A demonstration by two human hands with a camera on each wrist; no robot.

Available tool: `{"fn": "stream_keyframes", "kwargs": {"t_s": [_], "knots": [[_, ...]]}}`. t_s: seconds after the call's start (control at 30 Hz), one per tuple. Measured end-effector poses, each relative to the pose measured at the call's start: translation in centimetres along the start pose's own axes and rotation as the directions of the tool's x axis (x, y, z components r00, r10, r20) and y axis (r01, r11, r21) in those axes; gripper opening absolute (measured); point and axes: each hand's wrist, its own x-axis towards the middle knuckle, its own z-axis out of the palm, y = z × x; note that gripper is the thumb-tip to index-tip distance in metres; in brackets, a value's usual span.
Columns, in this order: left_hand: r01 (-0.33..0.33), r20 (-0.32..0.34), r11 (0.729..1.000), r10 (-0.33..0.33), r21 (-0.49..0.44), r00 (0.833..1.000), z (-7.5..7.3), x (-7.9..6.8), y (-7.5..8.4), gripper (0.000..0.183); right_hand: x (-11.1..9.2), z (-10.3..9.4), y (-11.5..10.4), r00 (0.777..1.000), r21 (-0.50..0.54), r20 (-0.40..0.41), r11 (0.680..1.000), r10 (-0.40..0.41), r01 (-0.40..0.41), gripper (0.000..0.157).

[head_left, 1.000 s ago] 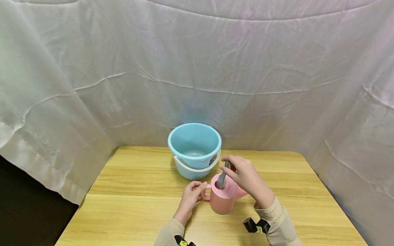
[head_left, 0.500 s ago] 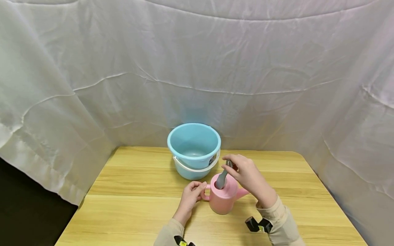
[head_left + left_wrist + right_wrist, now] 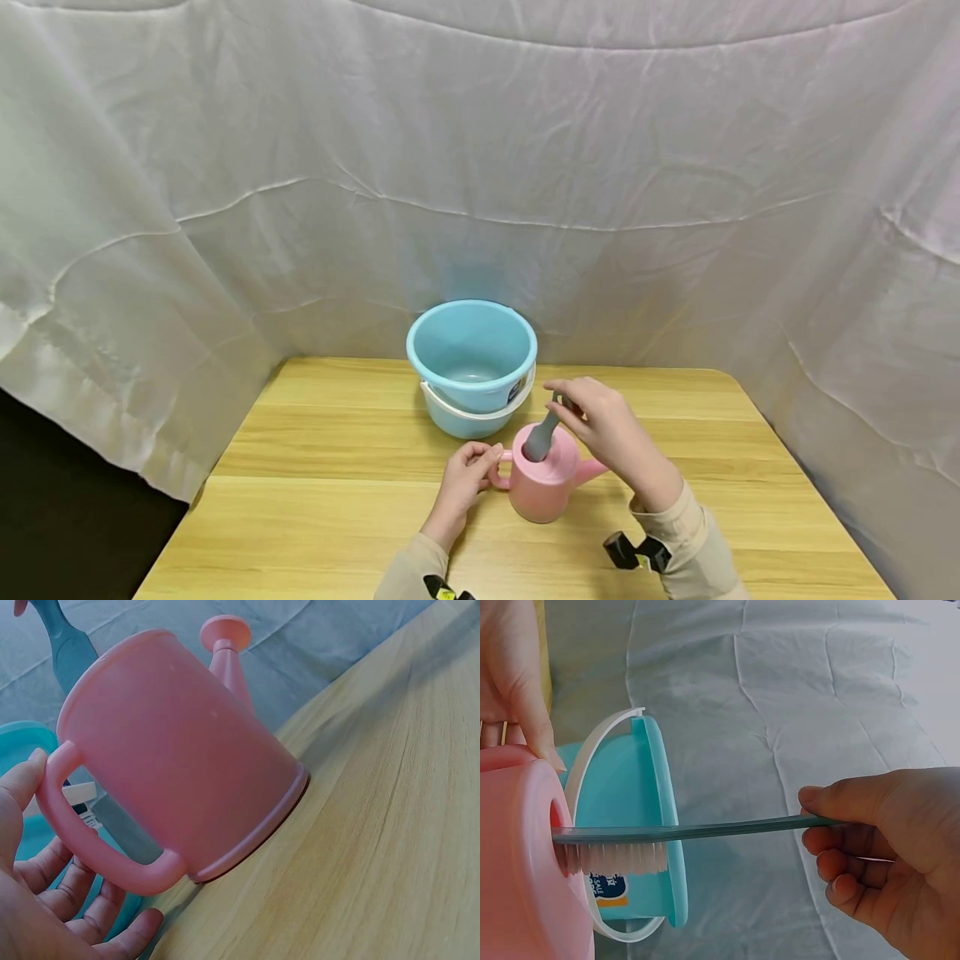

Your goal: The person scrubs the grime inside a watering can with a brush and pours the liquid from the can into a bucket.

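Note:
A pink watering can [image 3: 542, 492] stands upright on the table, its spout pointing right. Thumb and fingers of my left hand [image 3: 461, 487] hold its loop handle [image 3: 67, 817] from the left side. My right hand [image 3: 603, 421] pinches the end of a grey-green scrub brush [image 3: 542, 437] above the can. The brush head leans into the can's top opening. White bristles [image 3: 622, 857] show partly outside the opening in the right wrist view; the tip of the head is hidden inside the can.
Right behind the can stands a light blue bucket [image 3: 472, 392] with a white handle [image 3: 472, 414] hanging at its front. The wooden table [image 3: 322, 517] extends to both sides. A pale curtain [image 3: 480, 167] hangs behind the table.
My right hand has shifted slightly right, and the brush handle leans a little more to the right with it. The left hand and the watering can stay nearly in place.

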Motion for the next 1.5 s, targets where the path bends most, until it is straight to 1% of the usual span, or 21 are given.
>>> {"fn": "stream_keyframes", "kwargs": {"t_s": [0.17,0.3,0.4,0.47,0.53,0.63,0.7,0.83,0.9,0.97,1.07,1.1,1.17,1.27,1.5], "knots": [[0.002,0.003,1.000,-0.002,0.004,1.000,0.0,-0.1,0.2,0.032,0.1,-0.1,-0.2,1.000,-0.010,-0.017,1.000,-0.019,0.019,0.026],[0.010,-0.002,1.000,-0.010,0.009,1.000,-0.2,0.6,-0.7,0.031,0.3,-0.3,-0.3,0.999,-0.015,-0.031,0.999,-0.034,0.033,0.027],[0.014,-0.007,1.000,-0.014,0.013,1.000,-0.2,0.9,-1.2,0.031,0.2,-0.6,-0.4,0.999,-0.017,-0.035,0.999,-0.030,0.030,0.028],[0.013,-0.010,1.000,-0.013,0.016,1.000,-0.2,0.8,-1.0,0.031,0.1,-0.7,-0.3,0.999,-0.019,-0.033,1.000,-0.024,0.023,0.029],[0.010,-0.011,1.000,-0.010,0.014,1.000,0.0,0.4,-0.4,0.031,0.0,-0.7,-0.3,0.999,-0.018,-0.034,1.000,-0.024,0.023,0.030],[-0.009,-0.006,1.000,0.009,0.014,1.000,0.1,-0.4,0.6,0.031,-0.3,-0.8,-0.1,0.998,-0.016,-0.041,0.999,-0.045,0.044,0.032],[-0.016,-0.001,1.000,0.016,0.011,1.000,0.1,-0.6,0.8,0.031,-0.5,-0.8,-0.1,0.996,-0.008,-0.050,0.998,-0.070,0.069,0.034],[-0.004,-0.001,1.000,0.004,0.004,1.000,-0.2,0.3,-0.3,0.032,-0.9,-0.8,0.0,0.989,-0.003,-0.084,0.993,-0.120,0.121,0.039],[0.000,-0.002,1.000,0.000,0.003,1.000,-0.3,0.8,-1.0,0.032,-1.0,-0.8,0.0,0.984,0.001,-0.105,0.990,-0.141,0.142,0.037],[-0.001,-0.004,1.000,0.001,-0.002,1.000,-0.4,1.1,-1.4,0.034,-1.2,-0.8,0.0,0.982,0.007,-0.118,0.989,-0.148,0.150,0.028],[-0.007,-0.006,1.000,0.007,-0.009,1.000,-0.5,1.2,-1.6,0.035,-1.5,-0.9,0.0,0.981,0.030,-0.124,0.987,-0.150,0.155,0.012],[-0.005,-0.006,1.000,0.005,-0.011,1.000,-0.4,1.3,-1.7,0.036,-1.7,-0.9,0.1,0.981,0.036,-0.124,0.987,-0.150,0.155,0.011],[-0.004,-0.006,1.000,0.004,-0.013,1.000,-0.4,1.2,-1.6,0.036,-2.0,-1.0,0.2,0.980,0.039,-0.124,0.986,-0.153,0.159,0.016],[-0.004,-0.003,1.000,0.004,-0.013,1.000,-0.4,1.2,-1.7,0.036,-2.4,-1.3,0.4,0.977,0.030,-0.130,0.984,-0.169,0.174,0.019],[-0.008,-0.001,1.000,0.008,-0.016,1.000,-0.5,1.2,-1.8,0.037,-3.6,-1.7,0.6,0.952,0.015,-0.191,0.969,-0.238,0.245,0.027]]}}
